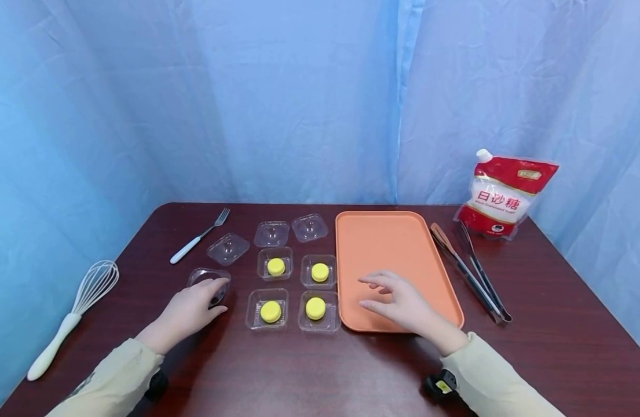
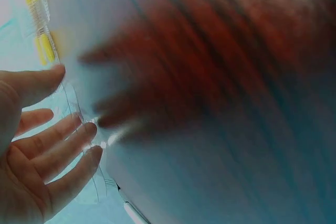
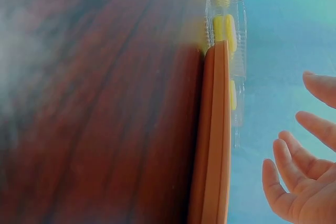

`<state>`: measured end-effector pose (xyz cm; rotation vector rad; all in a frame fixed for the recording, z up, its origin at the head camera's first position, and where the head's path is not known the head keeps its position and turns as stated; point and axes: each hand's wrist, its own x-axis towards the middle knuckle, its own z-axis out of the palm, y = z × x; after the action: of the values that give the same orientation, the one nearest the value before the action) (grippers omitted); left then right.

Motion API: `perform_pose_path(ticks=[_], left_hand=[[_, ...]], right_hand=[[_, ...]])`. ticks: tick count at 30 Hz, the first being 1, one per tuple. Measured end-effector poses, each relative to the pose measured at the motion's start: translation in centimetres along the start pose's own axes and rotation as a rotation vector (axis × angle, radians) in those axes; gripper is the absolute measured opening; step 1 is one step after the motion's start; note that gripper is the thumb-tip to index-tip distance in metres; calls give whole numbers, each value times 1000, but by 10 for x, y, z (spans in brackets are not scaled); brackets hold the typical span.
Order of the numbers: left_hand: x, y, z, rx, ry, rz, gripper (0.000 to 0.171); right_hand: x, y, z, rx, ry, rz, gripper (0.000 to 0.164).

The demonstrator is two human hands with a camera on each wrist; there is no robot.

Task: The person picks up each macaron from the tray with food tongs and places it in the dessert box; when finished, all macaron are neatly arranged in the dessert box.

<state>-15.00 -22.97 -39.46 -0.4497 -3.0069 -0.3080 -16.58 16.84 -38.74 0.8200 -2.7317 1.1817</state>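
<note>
My left hand (image 1: 189, 310) reaches over a clear plastic lid (image 1: 198, 274) on the left of the table, fingers loosely bent and thumb apart. In the left wrist view the fingertips of this hand (image 2: 47, 166) overlap the lid's thin edge. My right hand (image 1: 403, 301) hovers over the front of an orange tray (image 1: 384, 243), fingers spread and relaxed, with nothing in it. Between the hands stand several clear square boxes (image 1: 251, 321), each with one round yellow macaron (image 1: 270, 311) inside. The right wrist view shows the right hand (image 3: 304, 177) apart from the tray rim (image 3: 215, 140).
More clear lids (image 1: 228, 249) lie behind the boxes. A fork (image 1: 200, 236) and a whisk (image 1: 72, 318) lie at the left. Right of the tray are tongs (image 1: 473, 275), with a red and white sugar bag (image 1: 507, 197) behind. Blue curtains hang around the table.
</note>
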Motion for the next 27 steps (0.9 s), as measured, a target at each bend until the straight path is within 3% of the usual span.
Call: perform_pose_path(ticks=[18, 27], left_hand=[[-3, -3, -10, 25, 149, -22, 43], [-6, -9, -29, -65, 171, -60, 39]], right_hand=[[18, -19, 17, 24, -60, -30, 41], [23, -25, 22, 18, -84, -43, 49]])
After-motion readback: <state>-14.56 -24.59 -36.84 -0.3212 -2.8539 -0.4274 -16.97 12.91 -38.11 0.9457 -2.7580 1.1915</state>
